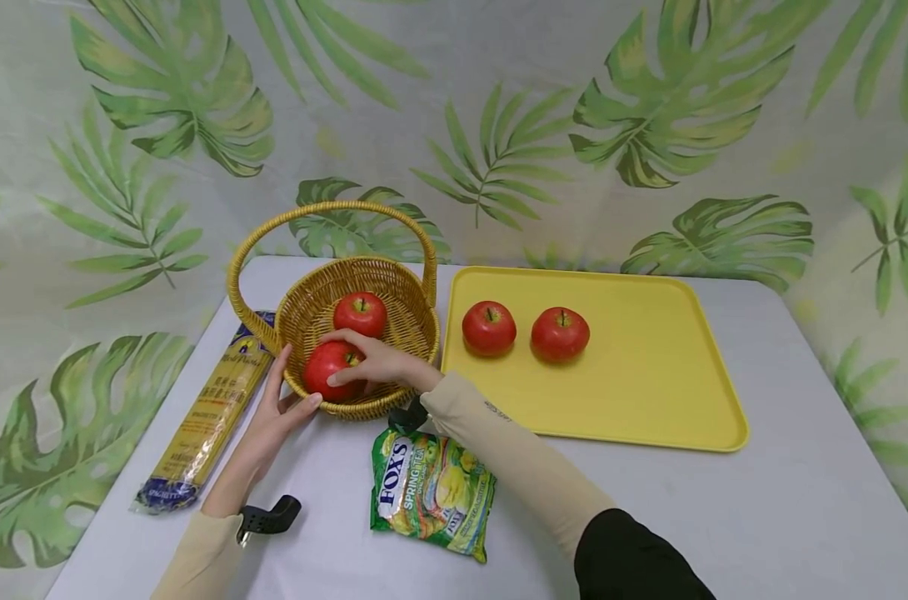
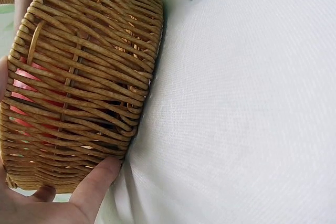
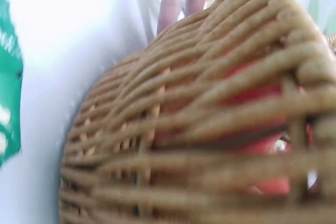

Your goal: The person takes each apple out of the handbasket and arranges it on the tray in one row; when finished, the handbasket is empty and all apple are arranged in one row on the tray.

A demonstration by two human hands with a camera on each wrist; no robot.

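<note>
Far left on my head feed, the pasta packet [image 1: 207, 417] slants away along the table's edge, its upper end by the basket [image 1: 367, 271]. Next, the left hand [image 1: 270, 425]: not clenched, fingers spread along the wicker's outside, thumb at the near rim. And here's what the move turns on, as I judge it: the near apple [image 1: 319, 371] sits inside the basket, against the near-left wall, with the left hand just across the rim from it. The right hand [image 1: 382, 360] is nearer, right on it, reaching in from the right and grasping it, fingers over the top, thumb on the near side. There's no long axis to line up; it's round, glossy red, yellowish about the stem. Just behind lies the far apple [image 1: 360, 315], stem up, plain to see. Below the right forearm, I've got the green candy bag [image 1: 435, 496]. Further right, the yellow tray [image 1: 649, 367] carries the left tray apple [image 1: 489, 329] and the right tray apple [image 1: 560, 335], both red, standing slightly apart.
</note>
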